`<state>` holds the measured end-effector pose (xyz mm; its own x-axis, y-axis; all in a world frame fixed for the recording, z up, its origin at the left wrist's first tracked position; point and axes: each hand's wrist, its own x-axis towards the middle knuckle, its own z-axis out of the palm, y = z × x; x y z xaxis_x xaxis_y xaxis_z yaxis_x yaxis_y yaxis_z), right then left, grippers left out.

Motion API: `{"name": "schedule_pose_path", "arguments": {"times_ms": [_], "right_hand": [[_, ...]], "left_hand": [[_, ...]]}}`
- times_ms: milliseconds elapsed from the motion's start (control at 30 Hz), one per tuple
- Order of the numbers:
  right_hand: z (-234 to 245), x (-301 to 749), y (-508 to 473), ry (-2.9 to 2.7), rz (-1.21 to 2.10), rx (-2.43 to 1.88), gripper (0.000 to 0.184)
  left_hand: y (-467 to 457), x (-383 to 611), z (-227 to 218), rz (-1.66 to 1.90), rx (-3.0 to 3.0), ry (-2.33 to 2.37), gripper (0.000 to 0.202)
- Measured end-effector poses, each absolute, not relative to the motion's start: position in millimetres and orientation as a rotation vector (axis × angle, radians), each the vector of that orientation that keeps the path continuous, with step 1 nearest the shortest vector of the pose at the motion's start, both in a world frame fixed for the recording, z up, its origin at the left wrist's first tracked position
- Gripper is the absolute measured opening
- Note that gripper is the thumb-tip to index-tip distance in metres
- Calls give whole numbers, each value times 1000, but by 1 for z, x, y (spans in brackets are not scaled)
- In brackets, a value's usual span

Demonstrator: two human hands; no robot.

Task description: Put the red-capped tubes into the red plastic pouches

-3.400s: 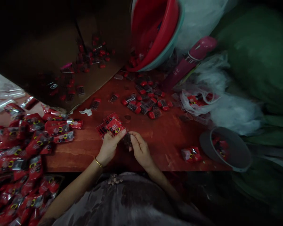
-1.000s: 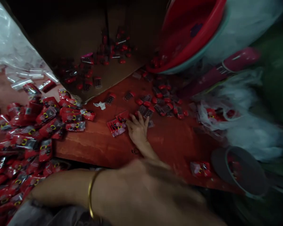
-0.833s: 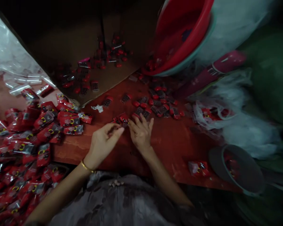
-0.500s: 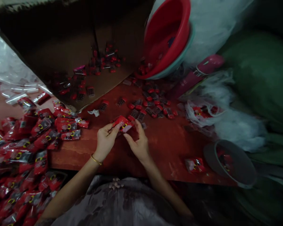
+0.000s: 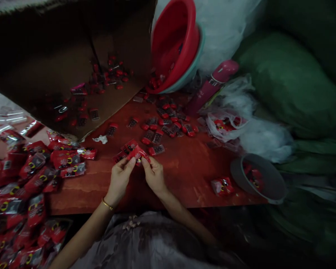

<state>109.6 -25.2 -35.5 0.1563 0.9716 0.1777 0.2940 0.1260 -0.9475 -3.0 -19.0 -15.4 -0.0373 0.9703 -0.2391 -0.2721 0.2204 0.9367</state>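
Both of my hands meet at a small red printed packet [image 5: 137, 152] over the table. My left hand [image 5: 121, 175] pinches its left side between thumb and fingers. On the other side, my right hand [image 5: 154, 175] has thumb and fingertips closed on the packet's edge. More red wrapping [image 5: 128, 145] shows just beyond my left fingers; I cannot tell whether it is the same packet. Close past my hands lie several small clear containers with red caps [image 5: 157, 136], dark contents inside.
A heap of filled red packets [image 5: 39, 168] covers the left. An open cardboard box [image 5: 112, 108] lies behind it. Further right are a tilted red basin [image 5: 192, 45], a pink bottle [image 5: 210, 87], a plastic bag [image 5: 226, 129], a grey tub [image 5: 274, 183] and loose red packets [image 5: 222, 186].
The view has shifted, so the surroundings appear further left. My right hand has moved in from being partly spread and now pinches the packet beside my left hand.
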Motion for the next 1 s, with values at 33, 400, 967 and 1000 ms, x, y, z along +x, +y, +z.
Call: {"name": "schedule_pose_path", "arguments": {"times_ms": [33, 400, 967, 1000], "right_hand": [[-37, 108, -26, -1352, 816, -1371, 30], [-31, 184, 9, -1914, 317, -1741, 30], [-13, 173, -62, -1323, 1275, -1378, 23], [-12, 171, -62, -1319, 1296, -1362, 22]], "left_hand": [[-20, -2, -16, 1193, 791, 1149, 32], [-8, -12, -5, 1145, 279, 1098, 40], [-10, -7, 0, 1087, 374, 1073, 42], [-11, -7, 0, 1088, 397, 1075, 42]]}}
